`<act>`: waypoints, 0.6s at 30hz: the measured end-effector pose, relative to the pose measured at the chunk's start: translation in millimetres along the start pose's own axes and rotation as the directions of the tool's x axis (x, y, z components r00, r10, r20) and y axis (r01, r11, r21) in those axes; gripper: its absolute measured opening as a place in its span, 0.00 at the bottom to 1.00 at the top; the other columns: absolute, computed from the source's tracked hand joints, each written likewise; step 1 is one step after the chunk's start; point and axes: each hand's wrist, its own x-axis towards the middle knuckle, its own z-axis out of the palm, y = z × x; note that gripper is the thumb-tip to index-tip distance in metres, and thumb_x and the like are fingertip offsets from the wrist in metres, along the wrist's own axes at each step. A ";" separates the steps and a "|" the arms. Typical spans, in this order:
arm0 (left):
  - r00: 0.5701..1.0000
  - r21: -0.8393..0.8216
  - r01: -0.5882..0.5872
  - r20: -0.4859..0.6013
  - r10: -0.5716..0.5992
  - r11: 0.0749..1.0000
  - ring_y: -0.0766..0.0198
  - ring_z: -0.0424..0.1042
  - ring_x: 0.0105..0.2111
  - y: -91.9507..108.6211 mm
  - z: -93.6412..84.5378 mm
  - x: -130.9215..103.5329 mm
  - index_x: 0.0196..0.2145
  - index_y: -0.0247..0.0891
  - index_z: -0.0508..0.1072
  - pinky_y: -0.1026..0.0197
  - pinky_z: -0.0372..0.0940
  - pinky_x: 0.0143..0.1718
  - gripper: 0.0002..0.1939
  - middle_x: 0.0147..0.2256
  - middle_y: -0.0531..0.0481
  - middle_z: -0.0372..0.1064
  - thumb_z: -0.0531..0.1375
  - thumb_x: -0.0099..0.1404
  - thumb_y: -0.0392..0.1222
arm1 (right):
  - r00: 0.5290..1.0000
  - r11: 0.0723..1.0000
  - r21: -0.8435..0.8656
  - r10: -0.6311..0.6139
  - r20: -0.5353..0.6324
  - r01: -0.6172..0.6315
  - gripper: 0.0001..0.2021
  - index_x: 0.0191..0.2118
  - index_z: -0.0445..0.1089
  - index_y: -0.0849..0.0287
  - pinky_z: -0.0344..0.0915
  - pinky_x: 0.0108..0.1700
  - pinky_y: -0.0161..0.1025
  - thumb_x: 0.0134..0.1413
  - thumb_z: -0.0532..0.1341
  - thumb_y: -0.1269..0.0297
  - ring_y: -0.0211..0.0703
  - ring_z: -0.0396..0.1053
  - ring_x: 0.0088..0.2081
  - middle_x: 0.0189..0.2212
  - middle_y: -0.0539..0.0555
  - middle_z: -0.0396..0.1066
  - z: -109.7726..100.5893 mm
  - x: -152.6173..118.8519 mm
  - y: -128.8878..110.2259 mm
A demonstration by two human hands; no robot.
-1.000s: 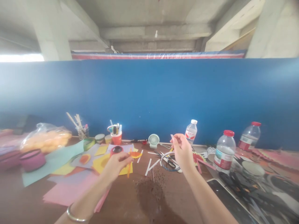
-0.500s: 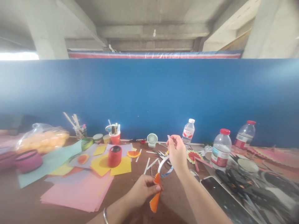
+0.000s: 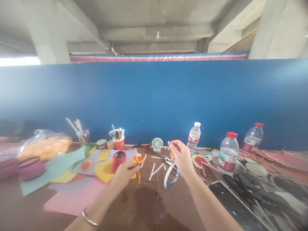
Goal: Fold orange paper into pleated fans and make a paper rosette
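Observation:
My left hand point(image 3: 125, 173) is closed on a piece of orange pleated paper point(image 3: 139, 177), whose lower end hangs below the fingertips. Just beyond the fingers lies an orange and yellow pleated paper fan point(image 3: 138, 158) on the table; whether the held piece touches it I cannot tell. In my right hand point(image 3: 182, 157), closed, is a roll of white tape point(image 3: 166, 178) with blue print inside its ring. A short pale strip point(image 3: 169, 143) sticks out between thumb and forefinger. White paper strips point(image 3: 152, 171) and scissors point(image 3: 167, 158) lie between the hands.
Coloured paper sheets point(image 3: 64, 197) and a red roll point(image 3: 118, 160) are at left. A small fan point(image 3: 157, 145) stands at the back. Water bottles point(image 3: 227, 154), a phone point(image 3: 231, 199) and a yellow-red paper rosette point(image 3: 200, 160) are at right.
My left hand has moved left and away from me with the orange paper, off the tape roll to beside the paper fan. My right hand has shifted slightly left, still holding the tape.

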 end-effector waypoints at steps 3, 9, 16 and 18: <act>0.999 -0.103 -0.031 -0.028 0.028 0.994 0.62 0.66 0.27 21.8 0.7 7.6 0.24 0.37 0.72 0.63 0.58 0.30 0.16 0.26 0.51 0.68 0.52 0.55 0.51 | 0.956 0.920 0.310 0.165 0.242 -0.237 0.09 0.26 0.60 0.59 0.41 0.14 0.26 0.46 0.59 0.59 0.25 0.49 0.14 0.21 0.45 0.61 14.4 -15.0 -14.8; 0.989 -0.194 -0.115 -0.111 0.094 0.974 0.65 0.63 0.22 76.9 6.4 7.4 0.20 0.37 0.68 0.65 0.54 0.22 0.07 0.20 0.54 0.65 0.54 0.51 0.41 | 0.927 0.875 0.384 0.165 0.338 -0.296 0.08 0.26 0.59 0.60 0.42 0.13 0.25 0.50 0.57 0.62 0.23 0.50 0.13 0.22 0.47 0.64 39.9 -39.7 -22.4; 0.991 -0.806 0.113 0.133 -0.008 0.580 0.67 0.64 0.19 90.2 13.3 10.2 0.23 0.33 0.69 0.64 0.59 0.22 0.08 0.19 0.53 0.65 0.60 0.50 0.42 | 0.976 0.909 0.391 0.065 0.206 -0.144 0.09 0.26 0.60 0.60 0.46 0.16 0.27 0.51 0.57 0.61 0.24 0.49 0.15 0.22 0.46 0.62 41.8 -37.9 -10.4; 0.985 -0.881 0.165 0.168 -0.035 0.443 0.68 0.65 0.20 88.7 11.9 10.4 0.24 0.33 0.69 0.65 0.60 0.23 0.10 0.20 0.52 0.65 0.61 0.51 0.45 | 0.975 0.909 0.390 0.067 0.211 -0.147 0.09 0.26 0.59 0.60 0.46 0.16 0.27 0.51 0.56 0.60 0.25 0.49 0.15 0.21 0.45 0.60 39.8 -35.9 -9.1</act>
